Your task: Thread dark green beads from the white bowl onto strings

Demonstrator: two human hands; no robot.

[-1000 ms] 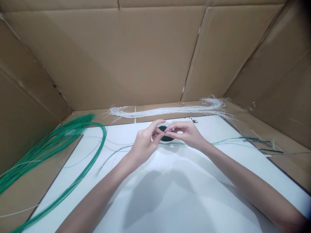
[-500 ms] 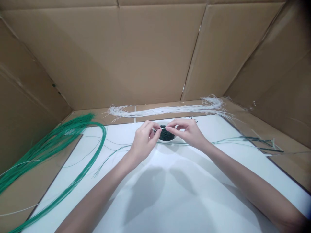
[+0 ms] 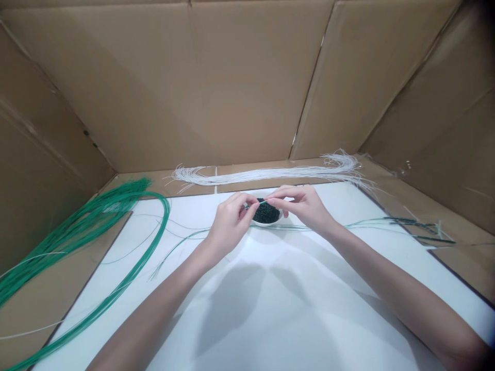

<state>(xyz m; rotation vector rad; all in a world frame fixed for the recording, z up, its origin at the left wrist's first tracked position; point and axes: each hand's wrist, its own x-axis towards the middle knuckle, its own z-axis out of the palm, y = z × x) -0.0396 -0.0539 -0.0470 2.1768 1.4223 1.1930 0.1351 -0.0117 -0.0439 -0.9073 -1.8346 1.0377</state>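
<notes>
Above a white bowl (image 3: 267,224) filled with small dark beads (image 3: 265,212), my two hands meet over a thin green strand (image 3: 262,202). My left hand (image 3: 234,218) pinches the strand between thumb and forefinger at the bowl's left side. On the right, my right hand (image 3: 300,205) has its thumb and forefinger pressed together at the strand's other end, near a small pale tip. Whether a bead sits between those fingers is too small to tell. Several thin green wires (image 3: 185,238) lie on the white board, passing behind my hands.
A large bundle of green wires (image 3: 135,265) curves over the left side. White wires (image 3: 255,176) lie along the back on cardboard. Dark beaded pieces (image 3: 435,239) rest at the right. Cardboard walls (image 3: 240,87) surround the white board (image 3: 294,309).
The right hand's fingers have shifted slightly right along the strand, and more green shows between the hands. The left hand has barely moved. The view has shifted a little.
</notes>
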